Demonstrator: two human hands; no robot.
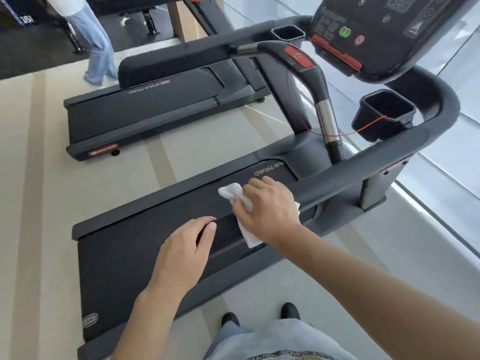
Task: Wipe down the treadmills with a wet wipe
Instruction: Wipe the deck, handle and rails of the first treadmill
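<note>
The person stands at the near treadmill (pixel 161 229), and the step in hand looks to be wiping its right handrail (pixel 337 183). The right hand (pixel 267 206) curls over the rail with the wet wipe (pixel 235 192) bunched under the fingers, white ends sticking out far and near. The left hand (pixel 187 245) rests beside it on the same rail, fingers curled over the edge, holding nothing. Next, the wipe likely needs sliding along the rail with steady pressure. 1 more treadmill (pixel 155 107) waits to the far left. The console (pixel 389 29) is cut off at the top; the fingertips of both hands are hidden.
</note>
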